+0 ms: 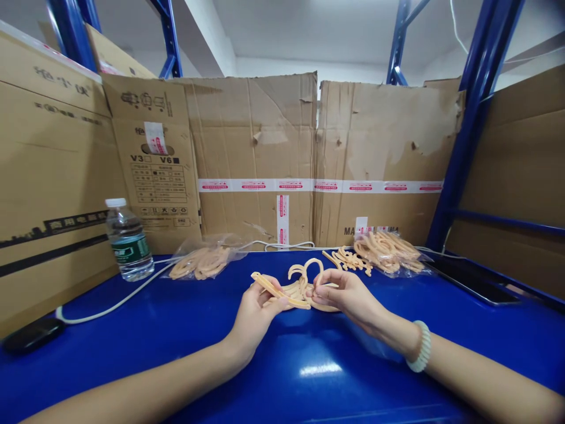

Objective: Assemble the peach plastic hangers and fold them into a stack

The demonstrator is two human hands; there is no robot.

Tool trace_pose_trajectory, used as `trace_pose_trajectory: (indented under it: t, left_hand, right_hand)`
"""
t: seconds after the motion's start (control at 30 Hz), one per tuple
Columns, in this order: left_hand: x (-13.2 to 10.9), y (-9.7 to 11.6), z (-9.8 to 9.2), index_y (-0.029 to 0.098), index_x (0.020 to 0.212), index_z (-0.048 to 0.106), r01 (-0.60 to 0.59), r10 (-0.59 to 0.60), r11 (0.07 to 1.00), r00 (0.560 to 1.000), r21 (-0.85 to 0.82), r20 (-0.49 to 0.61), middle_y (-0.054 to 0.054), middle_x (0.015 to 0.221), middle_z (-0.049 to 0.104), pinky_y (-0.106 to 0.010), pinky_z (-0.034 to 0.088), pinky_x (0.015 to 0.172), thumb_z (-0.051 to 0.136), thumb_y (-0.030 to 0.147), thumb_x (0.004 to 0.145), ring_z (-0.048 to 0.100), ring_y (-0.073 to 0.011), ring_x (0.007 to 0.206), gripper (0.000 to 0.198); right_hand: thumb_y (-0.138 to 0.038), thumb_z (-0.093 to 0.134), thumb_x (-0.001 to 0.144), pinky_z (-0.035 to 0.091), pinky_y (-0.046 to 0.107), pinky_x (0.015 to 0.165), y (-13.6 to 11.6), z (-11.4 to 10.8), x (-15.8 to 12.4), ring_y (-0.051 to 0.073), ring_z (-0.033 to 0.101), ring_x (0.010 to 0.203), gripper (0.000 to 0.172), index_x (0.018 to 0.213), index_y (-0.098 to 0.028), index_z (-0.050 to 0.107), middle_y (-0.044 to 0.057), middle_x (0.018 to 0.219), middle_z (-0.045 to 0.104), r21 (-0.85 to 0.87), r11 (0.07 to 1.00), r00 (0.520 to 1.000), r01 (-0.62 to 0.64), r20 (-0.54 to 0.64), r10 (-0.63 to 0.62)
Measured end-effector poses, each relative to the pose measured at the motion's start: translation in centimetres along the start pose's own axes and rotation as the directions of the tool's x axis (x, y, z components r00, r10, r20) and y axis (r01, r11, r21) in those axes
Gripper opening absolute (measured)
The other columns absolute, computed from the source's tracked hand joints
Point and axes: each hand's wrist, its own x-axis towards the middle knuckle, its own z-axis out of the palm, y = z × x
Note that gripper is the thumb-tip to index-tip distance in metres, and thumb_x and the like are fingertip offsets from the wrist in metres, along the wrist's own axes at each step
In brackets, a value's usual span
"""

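My left hand [258,306] is closed round a beige plastic hanger body [282,294], which slants down to the right. Between the fingertips of my right hand [346,294] is a curved beige hanger hook [314,263], raised with its bend upward. The two hands are close together, and the hook's lower end is partly hidden by my fingers. Just behind them on the blue table lie several beige hangers [296,288] in a pile, some of their hooks pointing up. I cannot tell whether the held hook touches the hanger body.
Loose hooks [346,259] lie behind my right hand, beside a clear bag of beige parts [388,250]. Another bag [200,262], a water bottle [128,241] and a black mouse-like object [33,334] are leftward. A dark tablet [474,281] lies right. Cardboard [256,141] walls the back.
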Motion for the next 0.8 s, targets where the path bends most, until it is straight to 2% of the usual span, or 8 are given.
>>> trace_pose_trajectory:
  t: [0.07, 0.27, 0.53, 0.8]
  left_hand:
    - [-0.03, 0.1, 0.03, 0.02, 0.077, 0.052, -0.021, 0.021, 1.0, 1.0, 0.017, 0.001, 0.002, 0.075, 0.059, -0.029, 0.052, 0.074, 0.074, 0.028, 0.059, 0.064, -0.0178, 0.079, 0.029]
    - [0.17, 0.22, 0.03, 0.019, 0.071, 0.052, -0.035, 0.035, 0.999, 0.999, 0.005, 0.022, 0.003, 0.07, 0.056, -0.027, 0.049, 0.07, 0.073, 0.025, 0.059, 0.06, -0.0154, 0.074, 0.025]
    - [0.1, 0.37, 0.03, 0.02, 0.074, 0.053, -0.073, 0.073, 0.994, 0.997, 0.082, -0.001, 0.002, 0.071, 0.059, -0.027, 0.049, 0.071, 0.072, 0.028, 0.063, 0.061, -0.0163, 0.075, 0.023]
    - [-0.1, 0.5, 0.1, 0.018, 0.073, 0.054, -0.189, 0.187, 0.975, 0.982, 0.12, 0.026, 0.003, 0.072, 0.054, -0.026, 0.05, 0.071, 0.071, 0.029, 0.069, 0.06, -0.0143, 0.072, 0.021]
  right_hand:
    - [-0.036, 0.085, 0.057, 0.053, 0.034, 0.083, -0.09, 0.08, -0.09, 0.02, 0.069, 0.084, 0.037, 0.073, -0.016, 0.058, 0.003, 0.077, 0.069, -0.027, 1.0, 0.999, -0.003, 0.038, 0.004]
    - [-0.039, 0.081, 0.063, 0.05, 0.026, 0.078, 0.02, 0.49, -0.25, 0.013, 0.063, 0.078, 0.035, 0.08, -0.015, 0.062, 0.002, 0.082, 0.066, -0.118, 0.992, 0.989, -0.037, 0.139, 0.053]
    - [-0.041, 0.077, 0.07, 0.054, 0.029, 0.078, -0.8, 0.81, -0.86, 0.017, 0.064, 0.088, 0.034, 0.084, -0.015, 0.06, 0.006, 0.094, 0.065, -0.058, 0.995, 0.974, -0.085, 0.204, 0.095]
    - [-0.037, 0.074, 0.075, 0.056, 0.027, 0.076, -0.13, 0.82, -0.8, 0.017, 0.069, 0.08, 0.035, 0.094, -0.013, 0.057, 0.011, 0.092, 0.069, -0.024, 0.985, 0.964, -0.172, 0.201, 0.174]
